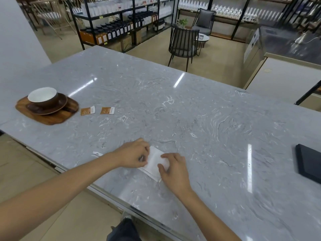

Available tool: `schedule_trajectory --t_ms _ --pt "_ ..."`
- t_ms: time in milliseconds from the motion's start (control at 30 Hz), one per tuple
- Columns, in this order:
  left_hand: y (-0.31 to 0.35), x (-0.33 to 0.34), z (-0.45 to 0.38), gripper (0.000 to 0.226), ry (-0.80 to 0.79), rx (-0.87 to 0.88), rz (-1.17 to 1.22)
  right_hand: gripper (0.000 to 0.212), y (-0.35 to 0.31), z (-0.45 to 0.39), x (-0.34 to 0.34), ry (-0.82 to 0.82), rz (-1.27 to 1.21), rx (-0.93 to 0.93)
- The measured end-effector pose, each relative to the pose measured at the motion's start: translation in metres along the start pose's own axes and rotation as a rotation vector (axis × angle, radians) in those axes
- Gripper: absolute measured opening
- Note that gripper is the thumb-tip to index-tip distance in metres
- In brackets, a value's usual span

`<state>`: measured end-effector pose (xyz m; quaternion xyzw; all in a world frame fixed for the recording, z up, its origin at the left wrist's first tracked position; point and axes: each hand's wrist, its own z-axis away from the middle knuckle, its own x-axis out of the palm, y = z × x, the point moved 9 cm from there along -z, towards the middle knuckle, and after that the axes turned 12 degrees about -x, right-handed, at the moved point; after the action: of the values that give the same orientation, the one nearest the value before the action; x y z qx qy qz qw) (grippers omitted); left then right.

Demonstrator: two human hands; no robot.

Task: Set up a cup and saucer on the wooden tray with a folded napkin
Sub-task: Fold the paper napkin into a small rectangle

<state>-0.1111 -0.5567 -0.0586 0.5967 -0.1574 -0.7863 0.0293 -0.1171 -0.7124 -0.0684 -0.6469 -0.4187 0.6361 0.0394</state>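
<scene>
At the far left of the grey marble counter (156, 105) the wooden tray (50, 119) is seen, with a brown saucer (57, 108) lying on it and the cup (43, 97), brown outside and white inside, standing on the saucer. That part of the setting is judged done. Just beside the tray, to its right, two small orange sachets (87, 111) are laid flat on the stone, apart from each other.

Nearer the front edge, toward the middle, the left hand (133, 155) is curled, its fingertips closed on the left edge of the white napkin (153, 161); whether the edge is pinched or only pressed down cannot be told. The napkin lies flat on the counter, well apart from the tray, and is seen as a small rectangle with a crease running along it, so a fold is judged to be in hand. The right hand (173, 169) is laid over the napkin's right part, fingers bent and spread a little, with thumb and forefinger set against the paper.

The napkin is judged very light, soft and limp: it will sag if lifted by one corner, and may slide on the polished stone or spring open at the fold. It is best taken by the folded edge, pinched through all layers, or carried flat between both hands. The cup and saucer are judged fragile and need not be disturbed.

At the far right a dark flat device (309, 162) lies on the counter.
</scene>
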Motion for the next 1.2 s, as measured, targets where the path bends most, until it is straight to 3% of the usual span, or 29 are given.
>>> schedule_trajectory --t_ms 33,100,167,200,300,400,567,667,800,900,967,1200 --pt "0.003 -0.002 -0.009 0.013 -0.028 -0.007 -0.028 0.055 0.004 -0.005 0.003 -0.074 0.07 0.033" --pt "0.003 -0.003 -0.028 0.047 -0.075 -0.062 -0.034 0.078 0.012 -0.013 0.01 -0.239 0.136 0.111" --pt "0.002 -0.002 -0.045 0.08 -0.148 -0.141 -0.009 0.086 0.016 -0.02 0.015 -0.357 0.131 0.178" --pt "0.002 -0.001 -0.052 0.086 -0.197 -0.161 -0.006 0.086 0.016 -0.023 0.015 -0.393 0.134 0.194" --pt "0.005 0.004 -0.066 0.071 -0.35 -0.178 -0.02 0.081 0.016 -0.035 0.012 -0.473 0.172 0.252" --pt "0.008 0.004 -0.07 0.054 -0.388 -0.157 -0.018 0.074 0.014 -0.039 0.009 -0.508 0.197 0.295" --pt "0.002 0.002 -0.045 0.024 -0.179 -0.105 -0.02 0.038 -0.002 -0.022 0.008 -0.3 0.228 0.19" --pt "0.003 0.006 -0.014 0.025 0.002 -0.067 0.023 0.034 -0.024 -0.001 0.012 -0.101 0.251 0.054" --pt "0.004 0.01 0.017 0.02 0.139 -0.043 0.09 0.041 -0.044 0.018 0.02 0.003 0.27 -0.053" --pt "0.001 0.02 0.037 0.047 0.173 0.005 0.089 0.049 -0.045 0.024 0.021 0.05 0.248 -0.125" --pt "0.0 0.027 0.047 0.058 0.203 0.036 0.04 0.057 -0.043 0.028 0.025 0.026 0.223 -0.178" --pt "0.004 0.049 0.056 0.06 0.235 0.037 0.033 0.063 -0.031 0.041 0.038 -0.157 0.165 -0.323"
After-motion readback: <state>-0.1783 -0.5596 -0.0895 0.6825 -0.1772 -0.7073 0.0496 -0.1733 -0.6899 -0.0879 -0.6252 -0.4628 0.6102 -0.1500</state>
